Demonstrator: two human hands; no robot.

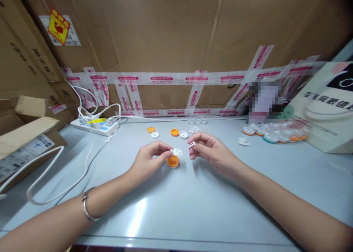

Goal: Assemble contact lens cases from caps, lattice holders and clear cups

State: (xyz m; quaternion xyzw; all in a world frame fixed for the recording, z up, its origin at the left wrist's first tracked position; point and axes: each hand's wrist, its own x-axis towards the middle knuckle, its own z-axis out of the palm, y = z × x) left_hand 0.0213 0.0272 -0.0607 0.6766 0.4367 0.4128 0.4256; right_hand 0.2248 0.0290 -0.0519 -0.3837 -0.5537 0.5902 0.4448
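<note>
Between thumb and fingers, my left hand pinches a flat white piece with cut-out holes. Just below that piece, an orange round cup sits on the table. My right hand is closed on a small white cut-out piece, a short gap to the right of the left hand's piece. Behind the hands lie an orange ring, a white ring and a small pile of white cut-out pieces. Farther left are an orange disc and a white disc.
Clear round caps stand at the back. At right, several clear-topped round containers and white flat pieces lie before a white box. A power strip with cables and an open carton are at left.
</note>
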